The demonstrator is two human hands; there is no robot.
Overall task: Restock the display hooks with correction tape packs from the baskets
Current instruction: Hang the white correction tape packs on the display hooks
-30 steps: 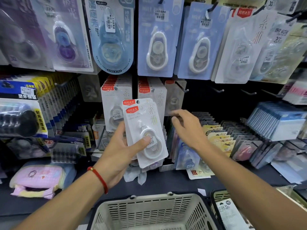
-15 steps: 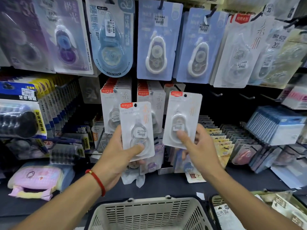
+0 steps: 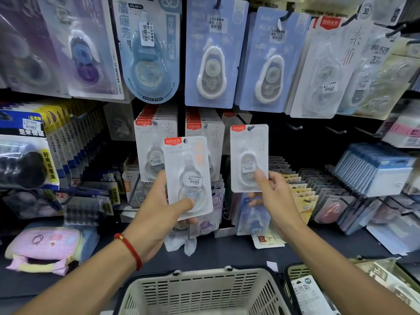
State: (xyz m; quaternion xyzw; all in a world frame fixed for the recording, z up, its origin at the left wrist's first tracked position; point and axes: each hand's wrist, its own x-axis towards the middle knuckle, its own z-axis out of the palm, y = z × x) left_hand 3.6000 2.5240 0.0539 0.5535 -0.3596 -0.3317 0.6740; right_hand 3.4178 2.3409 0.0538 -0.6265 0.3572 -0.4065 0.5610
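Note:
My left hand (image 3: pixel 156 212) grips a white correction tape pack (image 3: pixel 187 176) with a red top label, thumb on its lower front, held upright before the rack. My right hand (image 3: pixel 276 198) pinches a second white pack (image 3: pixel 248 155) by its lower edge and holds it upright in front of a hook (image 3: pixel 244 120) that carries one pack, right of two full hooks of the same packs (image 3: pixel 154 135) (image 3: pixel 204 128). A beige basket (image 3: pixel 204 289) stands below my arms.
Bare black hooks (image 3: pixel 295 127) (image 3: pixel 337 131) stick out to the right of the raised pack. Larger blue packs (image 3: pixel 214 55) hang in the row above. A second, dark basket (image 3: pixel 302 289) with packaged goods stands at the lower right. Pink cloth items (image 3: pixel 45 246) lie on the shelf at left.
My right hand took one pack off the stack in my left hand and lifted it up and right toward the hook. My left hand shifted slightly, still holding its pack.

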